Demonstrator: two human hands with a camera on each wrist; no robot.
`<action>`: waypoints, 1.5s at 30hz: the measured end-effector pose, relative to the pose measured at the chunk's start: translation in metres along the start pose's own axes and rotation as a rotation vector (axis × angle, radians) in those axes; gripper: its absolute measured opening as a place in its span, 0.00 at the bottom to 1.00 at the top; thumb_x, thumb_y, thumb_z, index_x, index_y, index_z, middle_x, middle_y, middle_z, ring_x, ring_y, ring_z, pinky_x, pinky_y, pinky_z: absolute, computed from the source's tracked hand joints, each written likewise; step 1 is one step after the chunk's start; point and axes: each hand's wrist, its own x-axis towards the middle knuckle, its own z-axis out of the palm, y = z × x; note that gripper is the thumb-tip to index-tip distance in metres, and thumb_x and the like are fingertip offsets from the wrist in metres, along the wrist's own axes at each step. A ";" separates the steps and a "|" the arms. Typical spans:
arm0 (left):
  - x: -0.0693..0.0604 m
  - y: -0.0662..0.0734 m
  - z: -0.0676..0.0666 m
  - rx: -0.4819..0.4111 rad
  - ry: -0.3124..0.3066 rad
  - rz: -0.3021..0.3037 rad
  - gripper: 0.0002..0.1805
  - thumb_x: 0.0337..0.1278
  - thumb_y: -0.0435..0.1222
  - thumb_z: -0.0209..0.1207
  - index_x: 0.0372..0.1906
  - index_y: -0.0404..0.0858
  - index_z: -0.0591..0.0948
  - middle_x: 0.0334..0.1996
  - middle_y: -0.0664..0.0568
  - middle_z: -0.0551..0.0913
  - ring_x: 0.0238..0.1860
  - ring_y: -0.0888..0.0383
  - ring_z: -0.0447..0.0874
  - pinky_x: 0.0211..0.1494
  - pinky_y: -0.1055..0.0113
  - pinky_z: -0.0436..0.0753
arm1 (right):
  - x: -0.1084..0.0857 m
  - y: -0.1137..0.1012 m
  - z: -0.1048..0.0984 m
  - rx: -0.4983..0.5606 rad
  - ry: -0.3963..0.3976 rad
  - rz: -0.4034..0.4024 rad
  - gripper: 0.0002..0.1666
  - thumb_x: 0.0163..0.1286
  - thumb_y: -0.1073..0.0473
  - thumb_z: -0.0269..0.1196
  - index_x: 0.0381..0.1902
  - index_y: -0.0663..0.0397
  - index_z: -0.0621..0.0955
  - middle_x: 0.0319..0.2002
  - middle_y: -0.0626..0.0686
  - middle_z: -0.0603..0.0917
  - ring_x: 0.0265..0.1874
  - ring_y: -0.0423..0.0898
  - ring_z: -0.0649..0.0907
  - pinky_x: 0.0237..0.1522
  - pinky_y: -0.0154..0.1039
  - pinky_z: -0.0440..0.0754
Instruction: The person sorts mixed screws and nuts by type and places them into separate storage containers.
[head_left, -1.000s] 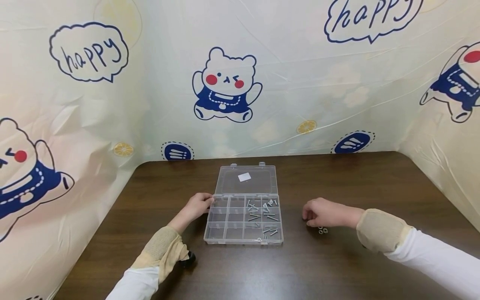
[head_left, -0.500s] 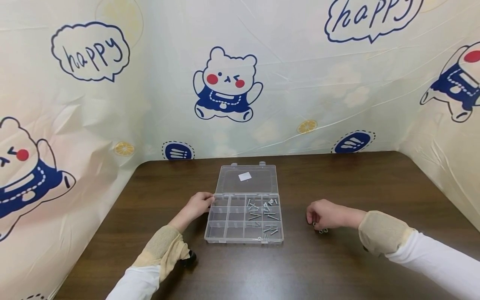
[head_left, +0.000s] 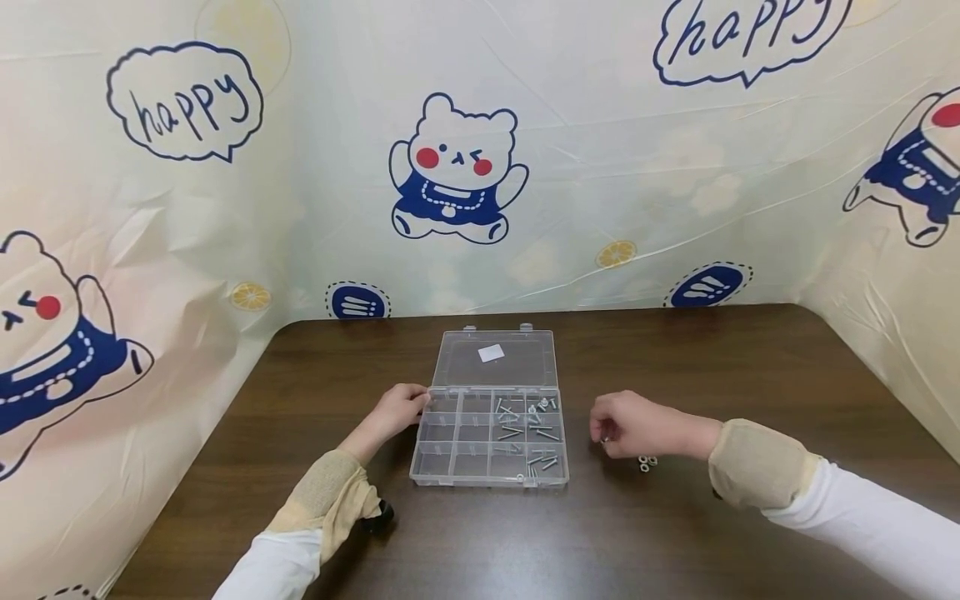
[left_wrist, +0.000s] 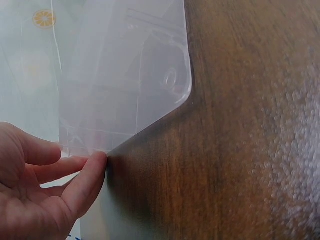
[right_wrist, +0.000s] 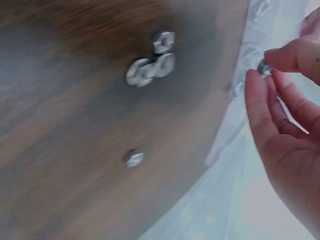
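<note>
A clear plastic compartment box [head_left: 433, 463] lies on the table with its lid [head_left: 517, 367] swung back. My left hand [head_left: 393, 410] holds the box at its left side near the hinge; in the left wrist view thumb and fingers pinch a box corner [left_wrist: 125, 110]. To the right of the box, my right hand [head_left: 633, 425] is raised a little over the table. Its thumb and fingers pinch a small metal nut [right_wrist: 265, 68]. More nuts [head_left: 647, 463] lie beneath and beside that hand: three clustered and one loose nut [right_wrist: 134, 158] in the right wrist view.
Screws [head_left: 510, 432] and other small hardware fill several right-hand compartments; the left-hand ones hold nothing visible. One small ring-shaped piece [head_left: 520, 478] sits at the front of the box. A printed cloth [head_left: 585, 167] hangs behind the brown table [head_left: 480, 542].
My right hand first reached down at the nuts, then moved left toward the box with one nut pinched. The left hand stays on the box.
</note>
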 end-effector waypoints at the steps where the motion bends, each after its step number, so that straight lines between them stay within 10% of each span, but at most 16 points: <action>1: 0.000 0.000 0.000 -0.001 -0.002 -0.001 0.17 0.64 0.27 0.43 0.52 0.18 0.70 0.48 0.29 0.75 0.50 0.40 0.75 0.47 0.58 0.81 | 0.002 -0.003 0.001 0.001 0.014 -0.024 0.09 0.44 0.72 0.61 0.22 0.53 0.77 0.23 0.43 0.72 0.23 0.35 0.72 0.23 0.26 0.75; 20: -0.002 -0.001 0.001 0.000 0.004 0.030 0.17 0.63 0.27 0.44 0.51 0.17 0.71 0.46 0.29 0.76 0.47 0.41 0.77 0.45 0.59 0.82 | 0.049 -0.046 0.031 0.096 0.163 -0.336 0.08 0.51 0.73 0.60 0.28 0.58 0.78 0.30 0.46 0.75 0.31 0.35 0.78 0.36 0.22 0.78; 45: -0.001 0.000 0.000 0.010 0.008 0.027 0.16 0.63 0.27 0.44 0.50 0.18 0.71 0.45 0.30 0.76 0.46 0.41 0.78 0.44 0.59 0.82 | 0.049 -0.048 0.032 -0.070 0.064 -0.325 0.08 0.55 0.70 0.59 0.32 0.55 0.80 0.31 0.45 0.77 0.34 0.37 0.76 0.39 0.25 0.77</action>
